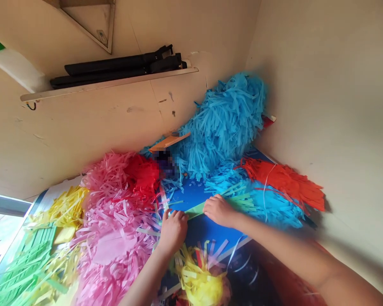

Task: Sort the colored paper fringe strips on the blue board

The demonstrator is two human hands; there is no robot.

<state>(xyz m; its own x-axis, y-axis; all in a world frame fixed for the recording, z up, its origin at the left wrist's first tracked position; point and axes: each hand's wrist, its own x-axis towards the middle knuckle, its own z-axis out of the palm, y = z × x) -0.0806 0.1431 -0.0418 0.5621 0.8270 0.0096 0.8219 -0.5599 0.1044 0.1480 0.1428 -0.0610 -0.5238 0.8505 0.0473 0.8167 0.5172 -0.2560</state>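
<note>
My left hand and my right hand both press on a green paper strip lying across a blue board. The strip's left end runs under my left fingers, and its fringed right part spreads past my right hand. Heaped around them are fringed paper sheets: light blue, pink, red, orange-red, and yellow. Crumpled yellow paper strips lie below my hands. An orange card rests on the blue heap's left side.
Cream walls close in behind and to the right. A white shelf holds long black objects. Green fringed paper lies at the lower left, beside a bright window opening. A pixelated patch covers something among the papers.
</note>
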